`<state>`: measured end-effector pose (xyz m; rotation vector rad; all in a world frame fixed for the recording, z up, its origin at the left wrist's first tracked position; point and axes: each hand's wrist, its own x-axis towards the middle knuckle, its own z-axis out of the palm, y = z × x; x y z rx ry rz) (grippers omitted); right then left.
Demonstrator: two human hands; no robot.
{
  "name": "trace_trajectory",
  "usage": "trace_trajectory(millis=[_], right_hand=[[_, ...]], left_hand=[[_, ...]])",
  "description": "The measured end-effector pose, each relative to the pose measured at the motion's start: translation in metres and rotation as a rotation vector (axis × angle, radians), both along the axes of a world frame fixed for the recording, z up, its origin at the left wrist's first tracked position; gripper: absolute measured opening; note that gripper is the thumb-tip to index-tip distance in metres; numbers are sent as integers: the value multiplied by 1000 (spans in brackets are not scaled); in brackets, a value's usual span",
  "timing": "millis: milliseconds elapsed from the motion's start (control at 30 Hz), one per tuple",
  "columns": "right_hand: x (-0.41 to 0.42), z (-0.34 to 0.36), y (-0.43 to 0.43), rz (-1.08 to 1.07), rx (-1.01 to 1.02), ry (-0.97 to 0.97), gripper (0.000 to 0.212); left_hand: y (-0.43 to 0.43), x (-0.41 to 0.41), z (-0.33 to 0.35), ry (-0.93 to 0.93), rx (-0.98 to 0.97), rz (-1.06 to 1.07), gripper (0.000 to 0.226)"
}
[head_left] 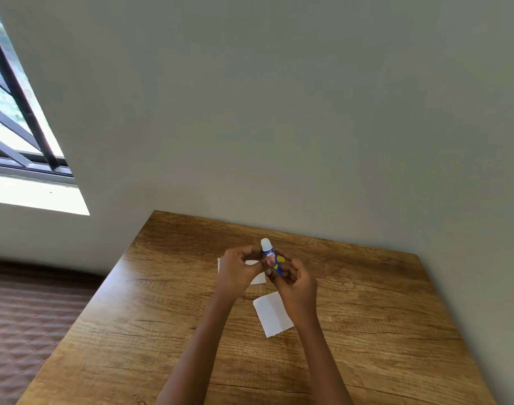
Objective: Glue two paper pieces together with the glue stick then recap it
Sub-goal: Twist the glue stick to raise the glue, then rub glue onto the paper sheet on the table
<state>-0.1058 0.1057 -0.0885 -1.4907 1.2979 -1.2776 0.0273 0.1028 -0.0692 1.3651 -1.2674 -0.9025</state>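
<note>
Both hands hold glue stick upright.

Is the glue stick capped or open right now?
Cannot tell. The glue stick, held upright in both hands, has a white rounded top: cap or bare glue is unclear.

The blue glue stick stands upright, white cap on top — one white paper piece lies near, another just beyond it.
</note>
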Motion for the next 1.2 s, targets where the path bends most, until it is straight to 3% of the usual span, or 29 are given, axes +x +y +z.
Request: trace_trajectory(millis=[133, 267, 433, 533, 800, 1000, 1100, 1200], right_hand=[[-6, -4, -1, -41, 22, -30, 33], [-12, -11, -6, -132, 68, -79, 27], [-11, -21, -8, -134, 136, -102, 19], [-9, -24, -10, -125, 160, -117, 17], [-8, -29, -14, -76, 170, -141, 32], [17, -31, -23, -7, 141, 32, 35], [32, -33, -29, 25, 123, 63, 32], [42, -37, -35, 49, 104, 104, 33]], left_hand=[[-4, 37, -7, -302, 49, 116, 39], [-6, 67, -25, -388, 51, 284, 39], [-16, 77, -50, -645, 316, 204, 73], [-18, 70, -55, -727, 336, 171, 88], [-2, 47, -77, -934, 218, 243, 80], [0, 48, -74, -724, 195, 382, 78], [-7, 59, -74, -749, 220, 355, 70], [-15, 67, -74, -783, 295, 280, 89]])
